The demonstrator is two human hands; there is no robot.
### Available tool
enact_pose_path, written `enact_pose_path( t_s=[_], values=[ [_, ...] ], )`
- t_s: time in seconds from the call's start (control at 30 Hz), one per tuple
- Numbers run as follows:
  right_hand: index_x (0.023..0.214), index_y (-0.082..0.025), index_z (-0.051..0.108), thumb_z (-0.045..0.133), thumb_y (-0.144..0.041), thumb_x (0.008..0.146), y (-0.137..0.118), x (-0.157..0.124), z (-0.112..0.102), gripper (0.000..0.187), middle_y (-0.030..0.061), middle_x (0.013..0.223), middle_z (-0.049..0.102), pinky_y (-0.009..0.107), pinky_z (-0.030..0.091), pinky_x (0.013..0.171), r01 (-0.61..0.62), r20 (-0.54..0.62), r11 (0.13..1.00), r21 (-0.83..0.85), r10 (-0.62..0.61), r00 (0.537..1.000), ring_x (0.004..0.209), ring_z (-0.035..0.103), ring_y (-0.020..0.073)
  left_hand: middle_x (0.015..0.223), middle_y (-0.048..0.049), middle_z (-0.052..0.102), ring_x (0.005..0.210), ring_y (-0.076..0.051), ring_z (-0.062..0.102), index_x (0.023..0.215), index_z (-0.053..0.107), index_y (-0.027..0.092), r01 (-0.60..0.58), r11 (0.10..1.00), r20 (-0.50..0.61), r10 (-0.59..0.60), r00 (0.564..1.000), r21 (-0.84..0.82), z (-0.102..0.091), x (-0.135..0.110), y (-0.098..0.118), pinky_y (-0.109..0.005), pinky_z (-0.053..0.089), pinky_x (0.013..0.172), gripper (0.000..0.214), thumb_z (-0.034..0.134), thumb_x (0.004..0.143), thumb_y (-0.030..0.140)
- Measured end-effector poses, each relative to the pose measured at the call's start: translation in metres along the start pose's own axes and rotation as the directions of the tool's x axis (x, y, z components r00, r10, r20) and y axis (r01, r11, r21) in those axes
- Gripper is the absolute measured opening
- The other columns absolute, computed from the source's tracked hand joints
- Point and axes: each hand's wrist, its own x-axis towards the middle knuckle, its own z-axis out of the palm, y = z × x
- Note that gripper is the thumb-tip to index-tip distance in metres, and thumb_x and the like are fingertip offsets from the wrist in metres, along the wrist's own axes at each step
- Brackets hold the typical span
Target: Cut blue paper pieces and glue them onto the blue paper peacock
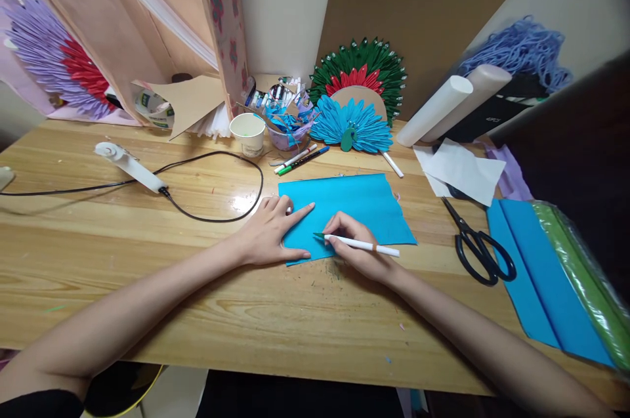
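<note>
A sheet of blue paper (344, 198) lies flat on the wooden table in front of me. My left hand (268, 231) rests on its left end, thumb and index finger spread apart; the other fingers are partly curled, with a small white bit beside them that I cannot make out. In my right hand (361, 250) is a white marker (361, 244) with a green tip. That tip points left, at or just above the sheet near its lower edge; whether it touches, I cannot tell.
Black-handled scissors (480, 250) lie to the right, near folded blue paper (541, 280). Left stands a white glue gun (130, 167) with a looping black cord. Behind the sheet are a paper cup (247, 136), loose markers (302, 161) and a blue paper peacock (352, 126).
</note>
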Motion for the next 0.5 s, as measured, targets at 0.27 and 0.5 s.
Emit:
enact_pose_path(
  t_s=[0.27, 0.5],
  values=[
    [0.084, -0.021, 0.050, 0.053, -0.034, 0.084, 0.006, 0.012, -0.015, 0.013, 0.0010, 0.075, 0.060, 0.027, 0.045, 0.061, 0.011, -0.163, 0.968, 0.251, 0.031, 0.986, 0.067, 0.055, 0.0141, 0.098, -0.0089, 0.050, 0.090, -0.024, 0.044, 0.125, 0.053, 0.025, -0.160, 0.987, -0.038, 0.159, 0.987, -0.018, -0.008, -0.004, 0.001, -0.039, 0.033, 0.082, 0.065, 0.050, 0.074, 0.065],
    [0.106, -0.026, 0.061, 0.064, -0.034, 0.079, -0.002, -0.013, -0.059, 0.029, 0.0084, 0.109, 0.066, 0.046, 0.044, 0.089, 0.177, 0.084, 0.945, -0.275, -0.159, 0.984, 0.101, 0.060, 0.0251, 0.075, -0.0043, 0.054, 0.074, -0.016, 0.045, 0.089, 0.068, 0.025, -0.221, 0.962, -0.197, 0.250, 0.948, 0.158, 0.000, -0.002, -0.005, -0.033, 0.031, 0.070, 0.027, 0.041, 0.091, 0.032]
  ],
)
